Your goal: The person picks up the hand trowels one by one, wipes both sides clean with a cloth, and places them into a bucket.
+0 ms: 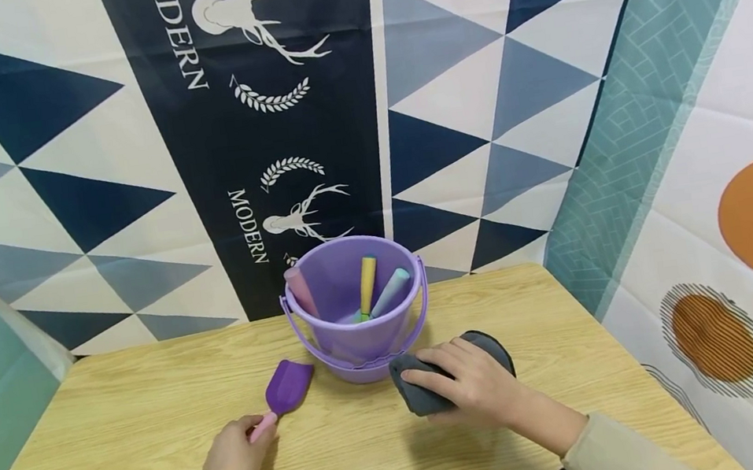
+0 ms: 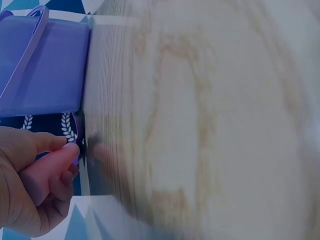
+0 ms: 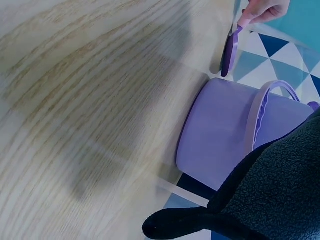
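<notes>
My left hand [image 1: 234, 456] grips the pink handle of a toy shovel [image 1: 289, 385], its purple blade pointing away from me, left of a purple bucket [image 1: 355, 341]. In the left wrist view the pink handle [image 2: 45, 172] lies between thumb and fingers. A folded dark grey cloth [image 1: 414, 390] is in my right hand [image 1: 470, 381], just right of the bucket's front and above the table. The right wrist view shows the fuzzy cloth [image 3: 285, 185] covering that hand's fingers. Inside the bucket lean things with pink [image 1: 299, 289], yellow [image 1: 367, 280] and light blue [image 1: 391, 290] handles.
The bucket stands upright near the back of a wood-grain table [image 1: 125, 443], its carrying handle [image 1: 301, 340] hanging down in front. Patterned wall cloth [image 1: 278, 137] rises directly behind the table. More printed sheets close in the left and right sides.
</notes>
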### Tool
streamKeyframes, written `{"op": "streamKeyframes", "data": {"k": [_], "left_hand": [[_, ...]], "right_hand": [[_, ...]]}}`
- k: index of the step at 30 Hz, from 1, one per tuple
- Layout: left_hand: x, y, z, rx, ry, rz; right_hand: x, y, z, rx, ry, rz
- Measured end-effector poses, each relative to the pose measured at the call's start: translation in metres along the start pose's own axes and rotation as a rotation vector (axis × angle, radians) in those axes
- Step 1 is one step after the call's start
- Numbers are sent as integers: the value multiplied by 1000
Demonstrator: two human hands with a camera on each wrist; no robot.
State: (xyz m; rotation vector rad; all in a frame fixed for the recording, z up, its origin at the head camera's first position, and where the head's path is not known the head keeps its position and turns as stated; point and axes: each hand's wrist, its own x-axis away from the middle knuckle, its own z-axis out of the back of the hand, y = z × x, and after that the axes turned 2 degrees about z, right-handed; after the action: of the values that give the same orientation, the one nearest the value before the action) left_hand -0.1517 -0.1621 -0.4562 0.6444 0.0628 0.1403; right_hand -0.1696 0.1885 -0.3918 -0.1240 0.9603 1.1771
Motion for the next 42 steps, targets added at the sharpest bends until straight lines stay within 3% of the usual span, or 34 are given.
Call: {"op": "streamKeyframes", "data": {"k": [12, 28, 42], "left_hand": [[4, -9, 14, -44, 18, -23], [23, 6, 35, -14, -59, -28], [40, 29, 45, -10, -76, -65]], "right_hand": [[-1, -1, 0, -11, 8, -1], [-2, 1, 0, -8, 11, 7], [-8, 0, -1, -21, 9, 21]]}}
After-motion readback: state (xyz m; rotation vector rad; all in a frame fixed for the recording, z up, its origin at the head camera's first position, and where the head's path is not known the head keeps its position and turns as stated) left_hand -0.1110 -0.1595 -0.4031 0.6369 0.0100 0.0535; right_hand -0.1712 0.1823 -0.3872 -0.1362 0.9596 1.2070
